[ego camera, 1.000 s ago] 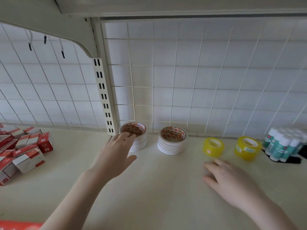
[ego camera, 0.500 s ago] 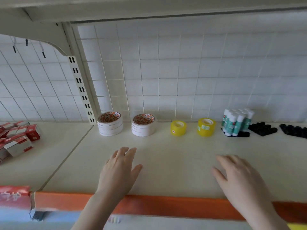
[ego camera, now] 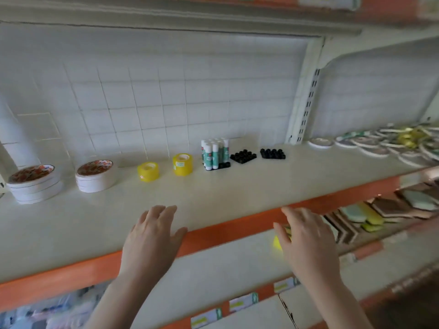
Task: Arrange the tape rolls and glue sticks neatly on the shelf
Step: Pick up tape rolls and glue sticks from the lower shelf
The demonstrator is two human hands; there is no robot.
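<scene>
Both hands are empty, fingers loosely spread: the left hand (ego camera: 152,236) over the shelf's (ego camera: 237,195) front edge, the right hand (ego camera: 306,241) just past it. Tape rolls (ego camera: 148,171) and glue sticks (ego camera: 215,153) line the back edge, with bare shelf between them and the front.

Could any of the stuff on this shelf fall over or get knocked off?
Maybe. The glue sticks stand tall and tightly bunched, so one bump might topple several. The white tape stack sits at the far left end, so a nudge could slide it. Both hands, left hand and right hand, are empty now.
</scene>
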